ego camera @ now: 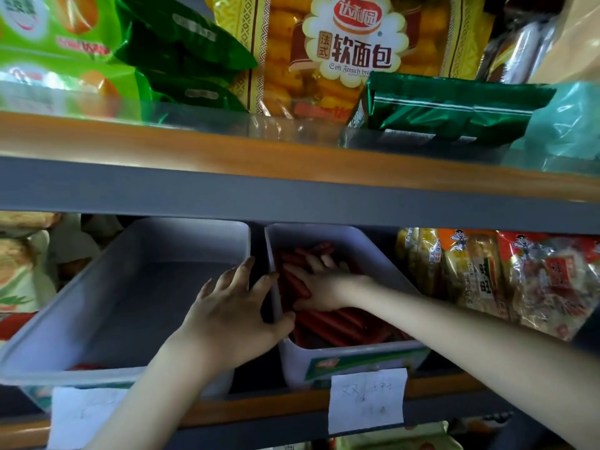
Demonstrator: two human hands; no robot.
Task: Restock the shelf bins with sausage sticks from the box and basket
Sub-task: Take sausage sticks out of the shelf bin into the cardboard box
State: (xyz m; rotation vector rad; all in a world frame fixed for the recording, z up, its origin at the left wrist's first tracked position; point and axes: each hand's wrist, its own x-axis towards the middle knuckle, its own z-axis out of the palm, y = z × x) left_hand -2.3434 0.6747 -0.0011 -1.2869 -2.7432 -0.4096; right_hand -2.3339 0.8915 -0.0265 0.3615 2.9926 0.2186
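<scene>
Left hand (232,310) first: it sits wide open across the gap between the two bins, fingers fanned out, with the fingertips at the rims and the thumb laid over the near left wall of the right bin (350,350). It grips nothing.

Right hand (319,287) is over in that same bin, reaching in from the right. Its palm is down, its fingers are stretched out flat, and it presses on the heap of red sausage sticks (337,323). There is no pinch and no curl around any one stick. The sticks lie lengthwise and fill the bin's floor from front to back.

Just beside it, the left bin (136,306) is pale plastic with its floor almost bare. A sliver of red shows at its front edge, too hidden to name.

Both bins stand on a shelf (259,409) with a wood-coloured lip over a grey rail. One paper label (367,401) hangs below the right bin and a second paper label (84,414) below the left, with the handwriting too faint to read. Rice cracker bags (487,271) are packed in to the right of the bins.

The upper shelf (227,157) is crowded. It holds a big soft bread bag (324,53) in the centre, a green foil pack (454,108) lying in front of it, and green snack bags (65,43) stacked at the left.
</scene>
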